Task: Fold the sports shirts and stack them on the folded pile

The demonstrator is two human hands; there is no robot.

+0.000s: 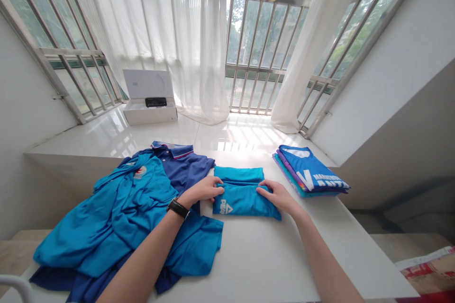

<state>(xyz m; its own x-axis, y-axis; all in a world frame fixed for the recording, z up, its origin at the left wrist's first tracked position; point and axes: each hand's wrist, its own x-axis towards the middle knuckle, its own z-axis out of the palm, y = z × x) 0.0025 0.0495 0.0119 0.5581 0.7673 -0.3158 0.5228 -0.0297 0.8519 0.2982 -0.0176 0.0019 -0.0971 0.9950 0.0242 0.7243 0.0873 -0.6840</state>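
A turquoise shirt [245,194], folded into a small rectangle with a white logo, lies on the white table [270,255] in front of me. My left hand [204,189], with a black watch on the wrist, pinches the fold at the shirt's left edge. My right hand [279,197] rests on the shirt's right side, fingers curled onto the fold line.
A loose pile of blue shirts [131,213] covers the table's left part. A stack of folded shirts [309,175] sits at the right. An open white box [149,99] with a black device stands on the window ledge behind. Barred windows and sheer curtains rise beyond.
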